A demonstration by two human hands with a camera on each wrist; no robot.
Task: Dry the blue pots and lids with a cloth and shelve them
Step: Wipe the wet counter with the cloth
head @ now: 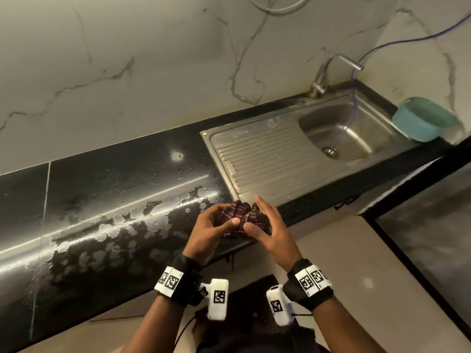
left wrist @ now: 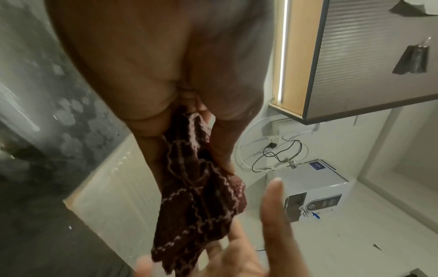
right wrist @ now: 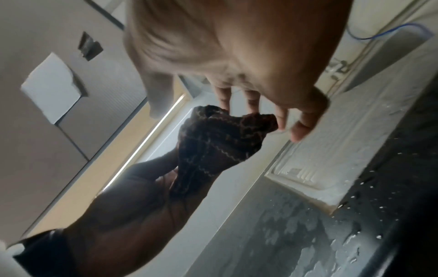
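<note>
So, both hands meet over the counter's point(head: 107, 189) front edge, just left of the sink point(head: 280, 159). Left hand point(head: 212, 231) grips the bunched dark red cloth point(head: 238, 216), fingers curled round it. Right hand point(head: 267, 225) has fingers mostly straight and spread, fingertips touching the cloth's far end, no closed grip. Counter is wet, patchy. Teal tub point(head: 424, 121) sits right of the basin. No blue pots or lids in view.
</note>
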